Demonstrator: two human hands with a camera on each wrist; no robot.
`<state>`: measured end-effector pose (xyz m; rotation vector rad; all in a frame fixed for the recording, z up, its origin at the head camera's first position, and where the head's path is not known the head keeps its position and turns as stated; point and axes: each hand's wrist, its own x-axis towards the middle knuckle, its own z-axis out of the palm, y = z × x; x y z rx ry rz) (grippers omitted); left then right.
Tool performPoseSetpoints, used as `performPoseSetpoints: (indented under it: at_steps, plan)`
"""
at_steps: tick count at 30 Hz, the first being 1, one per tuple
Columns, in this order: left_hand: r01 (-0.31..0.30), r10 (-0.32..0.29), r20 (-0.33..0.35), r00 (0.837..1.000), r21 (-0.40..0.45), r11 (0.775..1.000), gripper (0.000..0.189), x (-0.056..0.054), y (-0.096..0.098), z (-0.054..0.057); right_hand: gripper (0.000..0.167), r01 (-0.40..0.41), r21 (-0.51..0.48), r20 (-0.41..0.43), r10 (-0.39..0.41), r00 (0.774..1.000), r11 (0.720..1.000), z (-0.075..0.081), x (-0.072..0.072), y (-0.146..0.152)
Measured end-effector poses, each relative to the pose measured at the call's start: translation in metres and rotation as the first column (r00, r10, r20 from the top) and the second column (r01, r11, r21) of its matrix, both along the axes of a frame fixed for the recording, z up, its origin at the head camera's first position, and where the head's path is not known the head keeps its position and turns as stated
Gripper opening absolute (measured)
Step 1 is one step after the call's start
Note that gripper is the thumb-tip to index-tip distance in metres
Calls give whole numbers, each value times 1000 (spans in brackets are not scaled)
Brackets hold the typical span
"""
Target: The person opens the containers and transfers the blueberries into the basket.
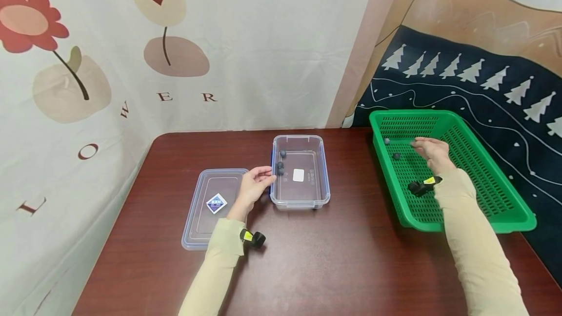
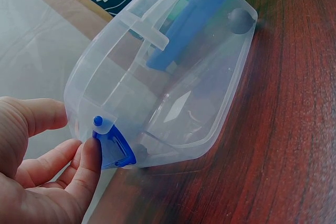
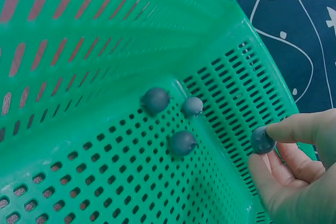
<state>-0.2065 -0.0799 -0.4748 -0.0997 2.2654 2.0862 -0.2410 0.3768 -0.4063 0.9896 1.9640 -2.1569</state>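
Note:
My right hand (image 1: 432, 154) is over the green basket (image 3: 94, 129) and pinches a blueberry (image 3: 263, 140) between thumb and fingertips. On the basket's bottom lie more blueberries (image 3: 183, 143), three of them in the right wrist view. My left hand (image 1: 252, 187) holds the left side of a clear plastic container (image 1: 303, 199), its fingers at a blue latch (image 2: 116, 148) in the left wrist view. The container stands upright without its lid. A few blueberries (image 1: 283, 153) sit along its left side, and one blueberry (image 2: 241, 21) shows blurred through the wall.
A clear lid (image 1: 202, 223) with a blue-and-white sticker lies left of the container, partly under my left forearm. The brown table (image 1: 333, 267) meets a printed curtain (image 1: 263, 62) at the back. The basket stands at the table's right edge.

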Motion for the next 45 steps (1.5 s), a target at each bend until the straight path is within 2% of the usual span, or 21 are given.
performPoseSetpoints:
  at_steps: [5, 10, 17, 22, 29, 32, 35, 40, 43, 45]
  plan:
    - [-5, 5, -5, 1000, -9, 1000, 31, 0, 0, 2, 36, 32, -5, 4, -32, 999, 999, -1, -1, 1]
    - [-3, 3, -1, 1000, -3, 1000, 31, 0, 0, 2, 33, 35, -4, -14, -35, 999, 999, 0, -2, 0]
    - [1, -1, 16, 1000, 9, 1000, 33, 0, 0, 2, 28, 14, -92, -139, -26, 990, 996, 13, 1, -9]
    - [16, -16, 23, 1000, 23, 1000, 34, 2, -1, 6, 24, -46, -100, -237, 21, 971, 994, 25, 4, -22]
    - [25, -25, 12, 1000, -6, 1000, 33, 15, 2, 32, 23, -108, -111, -333, 65, 941, 988, 40, 5, -43]
    - [30, -30, 10, 1000, -3, 1000, 34, 18, 3, 35, 26, -130, -144, -383, 66, 921, 981, 45, 3, -53]
    - [32, -32, 6, 999, -5, 999, 34, 19, 2, 36, 26, -148, -160, -425, 68, 903, 976, 49, 1, -65]
    - [30, -30, 1, 1000, -3, 1000, 33, 19, 2, 35, 24, -182, -122, -454, 108, 885, 976, 55, -2, -85]
    - [30, -30, -2, 1000, -1, 1000, 33, 17, 2, 32, 24, -202, -103, -457, 134, 879, 974, 57, -5, -97]
    - [28, -28, 6, 1000, 1, 1000, 33, 12, 1, 26, 24, -218, -90, -460, 154, 874, 972, 58, -6, -106]
